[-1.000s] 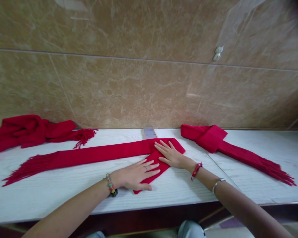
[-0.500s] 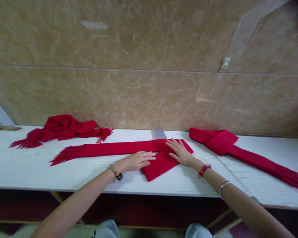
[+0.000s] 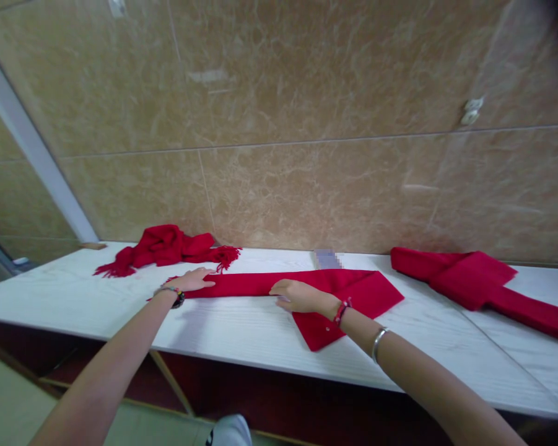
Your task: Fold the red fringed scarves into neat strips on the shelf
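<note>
A long red scarf lies along the white table, bent into a V at its right end with a short tail toward the front edge. My left hand rests flat on the scarf's left part, near its fringe, fingers stretched out. My right hand lies on the scarf's middle with the fingers curled down onto the lower edge of the cloth; I cannot tell if it pinches it.
A crumpled red scarf lies at the back left by the wall. A folded red scarf lies at the right. A small grey object stands against the brown tiled wall. The table's front edge is near me.
Both hands slid left along the scarf: the left from the fold to near the fringe, the right from the fold to the middle. The view turned left.
</note>
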The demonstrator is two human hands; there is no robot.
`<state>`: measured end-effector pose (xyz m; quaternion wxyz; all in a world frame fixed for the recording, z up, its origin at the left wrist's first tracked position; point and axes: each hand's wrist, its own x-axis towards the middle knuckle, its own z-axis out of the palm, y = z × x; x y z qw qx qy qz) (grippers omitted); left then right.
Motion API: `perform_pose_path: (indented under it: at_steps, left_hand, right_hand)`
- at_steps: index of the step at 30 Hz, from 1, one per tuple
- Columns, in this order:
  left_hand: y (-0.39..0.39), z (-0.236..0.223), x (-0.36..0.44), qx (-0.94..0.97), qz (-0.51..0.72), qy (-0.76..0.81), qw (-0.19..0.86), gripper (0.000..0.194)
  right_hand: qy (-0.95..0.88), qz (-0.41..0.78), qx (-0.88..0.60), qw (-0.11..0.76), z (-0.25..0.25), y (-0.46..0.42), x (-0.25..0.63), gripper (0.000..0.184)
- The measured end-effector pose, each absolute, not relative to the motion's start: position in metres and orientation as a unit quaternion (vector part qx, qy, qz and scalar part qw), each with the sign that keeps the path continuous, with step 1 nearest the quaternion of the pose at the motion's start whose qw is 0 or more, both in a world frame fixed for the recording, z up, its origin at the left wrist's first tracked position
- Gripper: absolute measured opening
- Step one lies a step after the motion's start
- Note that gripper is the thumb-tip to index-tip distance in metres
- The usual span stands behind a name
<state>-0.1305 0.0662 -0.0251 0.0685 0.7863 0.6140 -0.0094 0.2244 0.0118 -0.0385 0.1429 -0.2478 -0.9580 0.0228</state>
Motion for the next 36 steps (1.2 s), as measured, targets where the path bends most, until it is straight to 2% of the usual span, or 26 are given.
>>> perform_pose_path:
  at_steps: [5,12,19,24,27,31,36]
  left_hand:
    - [0.066,-0.004,-0.129,0.808,0.021,0.581,0.091,0.037]
    - [0.058,0.05,-0.111,0.795,0.055,0.587,0.14,0.034]
    - [0.057,0.096,-0.007,0.844,0.188,0.495,0.086,0.034]
    - [0.048,0.067,0.103,0.915,0.138,0.362,0.111,0.045]
    - [0.044,0.032,0.142,0.93,0.102,0.338,0.102,0.048]
    - [0.054,-0.002,0.151,0.926,0.1,0.339,0.131,0.041]
    - [0.065,-0.011,0.132,0.912,0.133,0.309,0.233,0.034]
  right_hand:
    - [-0.955,0.009,-0.27,0.123,-0.05,0.029,0.191,0.04]
    - [-0.958,0.044,-0.263,0.103,-0.051,0.033,0.191,0.039]
    - [-0.929,0.07,-0.326,0.163,-0.027,0.013,0.266,0.027]
    - [-0.868,0.052,-0.456,0.189,-0.013,0.002,0.335,0.024]
    - [-0.87,0.064,-0.455,0.176,-0.017,-0.001,0.359,0.023]
    - [-0.912,0.086,-0.385,0.112,-0.02,0.0,0.363,0.024]
    - [-0.927,0.064,-0.364,0.059,-0.017,0.005,0.348,0.026]
